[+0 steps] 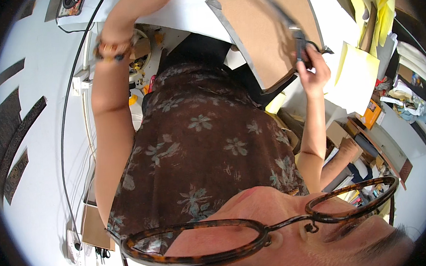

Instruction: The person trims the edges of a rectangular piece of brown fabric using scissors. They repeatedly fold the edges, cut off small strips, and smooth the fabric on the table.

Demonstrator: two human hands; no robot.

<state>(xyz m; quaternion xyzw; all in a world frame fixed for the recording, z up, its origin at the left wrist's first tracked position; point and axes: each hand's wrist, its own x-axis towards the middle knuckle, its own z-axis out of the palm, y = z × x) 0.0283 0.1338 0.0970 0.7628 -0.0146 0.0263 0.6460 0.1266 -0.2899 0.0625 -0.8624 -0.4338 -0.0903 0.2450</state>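
Observation:
My right hand [314,73] is closed around the black handles of a pair of scissors [299,39]. Their blades, smeared by motion, point up and to the left above a tan board [248,31]. A dark grey strip edges this board, which lies on the white tabletop [188,10] and overhangs its near edge. Whether the blades touch the board I cannot tell. My left forearm [142,5], with a beaded bracelet [115,48] on it, reaches across the table's far left part. The left hand itself is beyond the top edge of the picture.
Yellow sheets [356,78] lie right of the board, and more crumpled yellow material [378,6] sits behind them. A black cable [65,117] runs down the left side. Below the table on the left stands a bin [142,52] with scraps. Cluttered shelves [379,137] fill the right.

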